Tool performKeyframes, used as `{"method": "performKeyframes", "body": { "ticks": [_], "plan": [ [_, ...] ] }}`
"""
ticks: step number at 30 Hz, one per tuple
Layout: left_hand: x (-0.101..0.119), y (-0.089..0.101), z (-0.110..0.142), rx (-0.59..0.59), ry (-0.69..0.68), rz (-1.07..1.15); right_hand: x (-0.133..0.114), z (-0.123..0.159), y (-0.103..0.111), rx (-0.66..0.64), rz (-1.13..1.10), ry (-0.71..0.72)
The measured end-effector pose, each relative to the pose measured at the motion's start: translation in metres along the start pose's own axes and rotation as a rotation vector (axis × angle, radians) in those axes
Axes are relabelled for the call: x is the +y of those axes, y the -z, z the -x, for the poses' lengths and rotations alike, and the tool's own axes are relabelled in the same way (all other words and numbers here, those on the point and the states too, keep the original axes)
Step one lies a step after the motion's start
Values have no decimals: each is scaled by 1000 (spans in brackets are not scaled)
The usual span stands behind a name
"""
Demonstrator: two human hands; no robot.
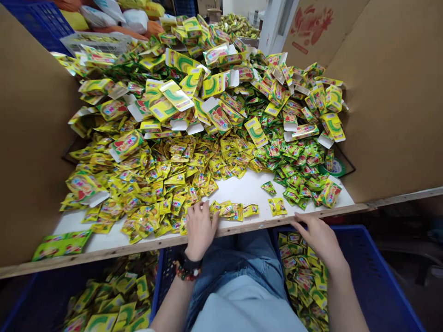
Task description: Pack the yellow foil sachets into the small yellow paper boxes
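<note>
My left hand [201, 227] rests palm down at the table's front edge, fingers bent and thumb apart, touching the small yellow candy sachets [226, 210]. A short row of these sachets runs right from its thumb. My right hand [320, 237] hovers at the front edge over a blue basket [370, 267], thumb and index finger apart, with nothing visible between them. Nearest to it on the white tabletop [242, 186] lies a pair of joined yellow sachets [277, 206]. A single green sachet [268, 187] sits just behind.
A heap of yellow-green candy boxes [218, 115] fills the back, above yellow sachets at left and green sachets [299, 173] at right. Cardboard walls [391, 106] flank the table. A green tape roll [335, 167] lies at right. Filled boxes [114, 304] are in a lower left basket.
</note>
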State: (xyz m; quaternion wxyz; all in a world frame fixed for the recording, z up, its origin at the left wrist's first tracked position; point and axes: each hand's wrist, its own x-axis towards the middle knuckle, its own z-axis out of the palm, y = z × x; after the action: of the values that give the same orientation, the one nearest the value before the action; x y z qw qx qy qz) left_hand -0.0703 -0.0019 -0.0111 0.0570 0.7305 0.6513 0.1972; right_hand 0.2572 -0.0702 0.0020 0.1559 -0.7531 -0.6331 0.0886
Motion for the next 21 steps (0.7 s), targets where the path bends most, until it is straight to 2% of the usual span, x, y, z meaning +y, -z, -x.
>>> {"method": "performKeyframes", "body": {
  "ticks": [2, 4, 7, 9, 12, 14, 17, 19, 21],
  "plan": [
    [-3, -1, -7, -80, 33, -142, -8, -28, -17, 64, -123, 13],
    [-1, -1, -11, -127, 40, -181, -28, -61, -35, 158, -192, -68],
    [0, 2, -11, -100, 34, -80, -53, -100, -55, 202, -282, -138],
    [-2, 3, -10, -43, 29, 62, -60, -111, -60, 180, -337, -109],
    [0, -1, -9, 55, 94, 372, -67, -106, -60, 131, -448, -36],
    [7, -6, -10, 48, 170, 624, -77, -91, -56, 92, -526, 14],
    [24, -11, -12, -132, 213, 961, -97, -65, -46, -93, -693, 165],
    [33, -9, -12, -264, 179, 1097, -109, -54, -36, -244, -761, 301],
    [36, -3, -12, -392, 131, 1169, -114, -49, -25, -317, -745, 399]
  ]
}}
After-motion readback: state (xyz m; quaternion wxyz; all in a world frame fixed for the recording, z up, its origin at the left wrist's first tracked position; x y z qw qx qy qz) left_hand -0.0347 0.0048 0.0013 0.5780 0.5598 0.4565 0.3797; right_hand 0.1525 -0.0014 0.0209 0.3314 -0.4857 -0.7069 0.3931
